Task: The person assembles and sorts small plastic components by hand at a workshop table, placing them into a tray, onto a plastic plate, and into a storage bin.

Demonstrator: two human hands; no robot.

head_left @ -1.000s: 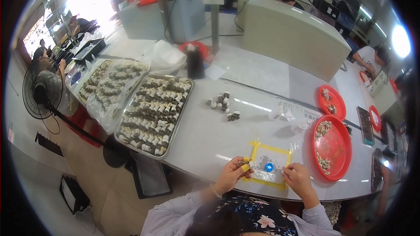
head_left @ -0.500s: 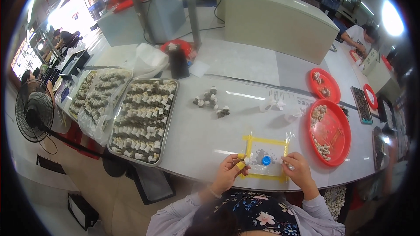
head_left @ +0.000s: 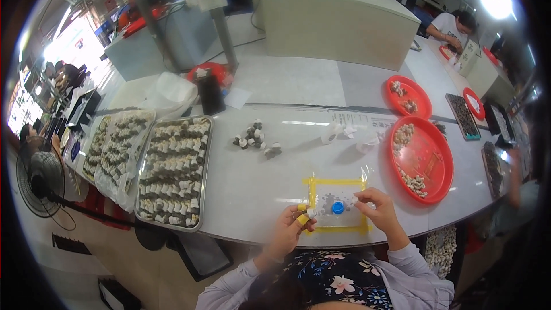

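At the table's near edge, my left hand pinches a small whitish piece between fingers wrapped in yellow. Its exact kind is too small to make out. My right hand has thumb and forefinger pressed together at the right side of a square of yellow tape. Whatever lies between those fingertips is too small to name. Between the two hands stands a small round blue cap, on the clear sheet inside the tape. Grey wet-looking spots surround the cap.
Left of me lies a metal tray packed with rows of white-and-dark pieces. A loose cluster of similar pieces sits beyond. To the right are a large red tray and a smaller red tray, both holding small pieces. Crumpled white tissue lies ahead.
The whole view has swung, so the table's things appear further left. My right fingertips have risen a little relative to the blue cap. The left hand keeps its pinch.
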